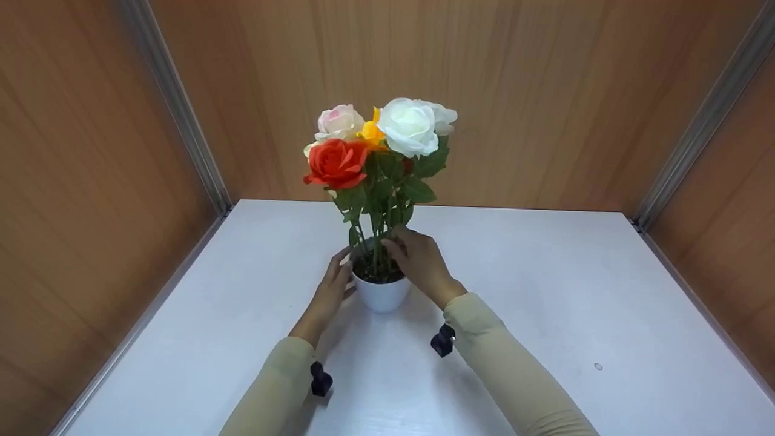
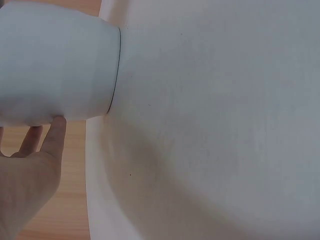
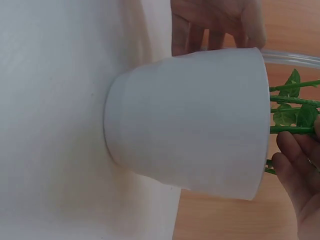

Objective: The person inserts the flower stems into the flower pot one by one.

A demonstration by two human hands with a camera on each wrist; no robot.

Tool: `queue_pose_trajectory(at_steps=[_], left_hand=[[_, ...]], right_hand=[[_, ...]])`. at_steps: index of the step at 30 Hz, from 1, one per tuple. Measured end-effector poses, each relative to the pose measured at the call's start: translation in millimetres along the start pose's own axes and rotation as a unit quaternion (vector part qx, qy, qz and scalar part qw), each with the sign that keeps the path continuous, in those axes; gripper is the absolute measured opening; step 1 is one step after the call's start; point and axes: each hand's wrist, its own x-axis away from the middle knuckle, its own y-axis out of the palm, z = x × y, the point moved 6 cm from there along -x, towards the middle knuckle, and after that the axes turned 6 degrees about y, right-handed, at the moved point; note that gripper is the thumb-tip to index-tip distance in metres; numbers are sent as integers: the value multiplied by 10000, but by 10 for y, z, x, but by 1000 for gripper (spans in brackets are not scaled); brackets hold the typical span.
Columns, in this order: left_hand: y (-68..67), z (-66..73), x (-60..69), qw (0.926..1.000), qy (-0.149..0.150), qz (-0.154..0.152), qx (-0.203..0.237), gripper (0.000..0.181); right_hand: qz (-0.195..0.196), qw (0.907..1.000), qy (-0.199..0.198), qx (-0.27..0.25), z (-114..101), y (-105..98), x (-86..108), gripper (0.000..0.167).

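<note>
A white pot [image 1: 381, 297] with dark filling stands upright on the white table, holding several leafy stems with rose-like flowers. Among the blooms are a red rose [image 1: 339, 163], a white rose [image 1: 408, 127], a pale pink rose [image 1: 339, 122] and an orange flower [image 1: 372, 132]. My left hand [image 1: 333, 280] touches the pot's left side with extended fingers, seen also in the left wrist view. Above the rim on the right, my right hand [image 1: 421, 261] pinches a green stem [image 3: 292, 129]; its fingertips are partly cut off in the right wrist view.
Clear plastic [image 3: 290, 58] extends from the pot's rim near my left fingers. Wooden panels [image 1: 514, 103] with metal corner posts [image 1: 181, 109] enclose the table [image 1: 545, 303] at the back and sides. A small round mark [image 1: 598, 366] shows on the tabletop at right.
</note>
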Motion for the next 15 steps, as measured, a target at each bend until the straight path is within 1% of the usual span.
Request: queue_pose_trajectory(at_steps=[3,7,11,15], left_hand=[[-1,-9,-1,10000,-29,-26,-1,49],[-7,0,-7,10000,-24,-13,-54,50],[-8,3,-18,9999,-71,-3,-73,50],[-8,-2,-24,9999,-110,21,-64,50]], right_hand=[[14,10000,15,-13,7,3,2,15],[-153,9998,38,88,-16,-2,-5,15],[-310,9987,57,408,-51,-23,-12,16],[-504,9969,101,591,-81,-34,-12,18]])
